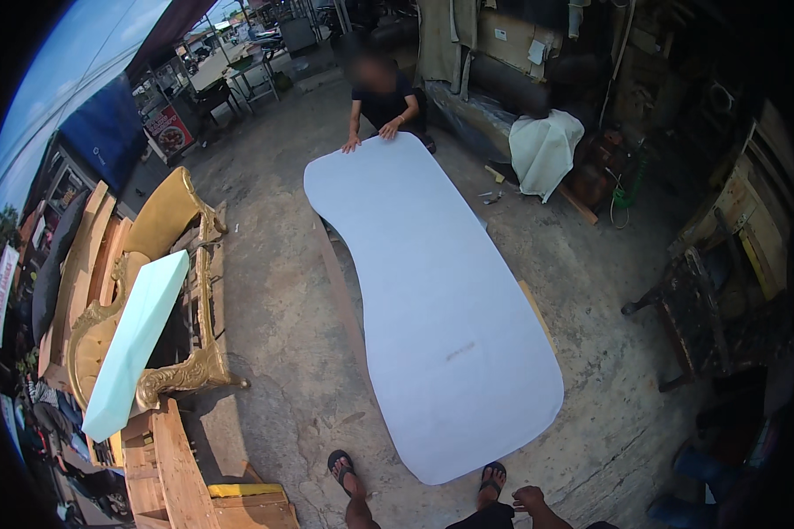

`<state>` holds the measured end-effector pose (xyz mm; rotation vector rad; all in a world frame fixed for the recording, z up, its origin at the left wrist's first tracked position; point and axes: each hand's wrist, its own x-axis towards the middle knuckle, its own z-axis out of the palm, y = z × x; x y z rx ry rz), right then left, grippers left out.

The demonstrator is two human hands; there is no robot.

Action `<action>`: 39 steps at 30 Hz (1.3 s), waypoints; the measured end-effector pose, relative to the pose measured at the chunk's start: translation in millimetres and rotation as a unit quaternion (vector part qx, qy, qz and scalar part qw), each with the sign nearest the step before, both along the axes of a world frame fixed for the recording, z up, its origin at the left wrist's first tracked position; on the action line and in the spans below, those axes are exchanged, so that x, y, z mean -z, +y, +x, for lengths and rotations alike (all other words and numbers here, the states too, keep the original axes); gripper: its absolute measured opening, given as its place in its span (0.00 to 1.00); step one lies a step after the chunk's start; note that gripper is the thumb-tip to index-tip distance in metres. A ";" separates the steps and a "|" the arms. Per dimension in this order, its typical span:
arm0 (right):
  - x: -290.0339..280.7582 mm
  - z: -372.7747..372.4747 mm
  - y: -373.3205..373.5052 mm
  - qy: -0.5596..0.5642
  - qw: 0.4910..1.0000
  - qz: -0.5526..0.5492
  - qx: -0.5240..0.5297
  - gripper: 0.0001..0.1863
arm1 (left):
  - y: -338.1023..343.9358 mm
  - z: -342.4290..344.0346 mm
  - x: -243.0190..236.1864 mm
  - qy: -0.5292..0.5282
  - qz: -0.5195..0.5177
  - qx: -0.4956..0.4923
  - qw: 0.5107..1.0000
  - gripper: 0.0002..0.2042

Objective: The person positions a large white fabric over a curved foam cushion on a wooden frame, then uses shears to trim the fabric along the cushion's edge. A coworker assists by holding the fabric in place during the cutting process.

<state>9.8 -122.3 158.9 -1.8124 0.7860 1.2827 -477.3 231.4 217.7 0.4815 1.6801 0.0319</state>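
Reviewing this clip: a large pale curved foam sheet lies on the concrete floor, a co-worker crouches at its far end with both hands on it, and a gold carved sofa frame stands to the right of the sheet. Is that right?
Not quite. In the head view the gold carved sofa frame stands to the left of the large pale curved foam sheet, not the right. The rest holds: the sheet lies on the concrete floor, and the co-worker's hands rest on its far end.

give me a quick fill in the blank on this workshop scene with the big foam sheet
1. The large pale curved foam sheet lies flat on the concrete ____.
2. At its far end, another person presses ____ hands on the sheet.
3. A long mint-green foam block rests on the carved ____-coloured sofa frame.
4. The wearer's feet, at the sheet's near end, are in ____.

Missing words: floor; both; gold; sandals
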 end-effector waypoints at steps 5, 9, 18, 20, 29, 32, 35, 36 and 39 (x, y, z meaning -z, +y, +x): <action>-39.6 -34.7 82.1 0.010 0.995 -0.094 -0.018 0.05 | 130.5 -61.1 -7.2 0.043 -0.050 -0.011 0.998 0.10; -85.3 -50.4 234.4 -0.159 0.980 -0.006 -0.121 0.08 | 290.0 -39.8 -14.0 0.030 -0.018 0.033 0.999 0.11; -123.3 -46.8 487.6 -0.122 0.991 0.027 -0.041 0.07 | 638.6 84.5 -76.9 0.028 0.105 0.181 0.977 0.11; -93.1 -39.8 518.2 -0.178 0.984 -0.023 -0.010 0.06 | 709.2 148.5 -83.6 -0.046 0.133 0.198 0.970 0.10; -35.5 39.4 838.2 -0.007 0.983 0.045 0.178 0.07 | 955.6 259.6 -128.7 -0.024 0.066 0.253 0.965 0.14; -80.3 122.4 1000.7 -0.058 0.994 0.062 -0.062 0.09 | 1029.7 280.8 -138.0 0.009 0.034 0.258 0.965 0.13; -132.3 210.2 1144.2 -0.155 0.976 0.112 -0.106 0.13 | 1109.7 329.8 -131.6 0.019 0.009 0.269 0.963 0.11; -144.2 240.4 1187.5 -0.171 0.972 0.125 -0.100 0.12 | 1139.7 342.7 -128.3 0.025 0.003 0.273 0.962 0.11; -152.5 322.2 1296.0 -0.230 0.958 0.160 -0.063 0.12 | 1246.6 373.7 -111.7 0.052 -0.015 0.293 0.954 0.10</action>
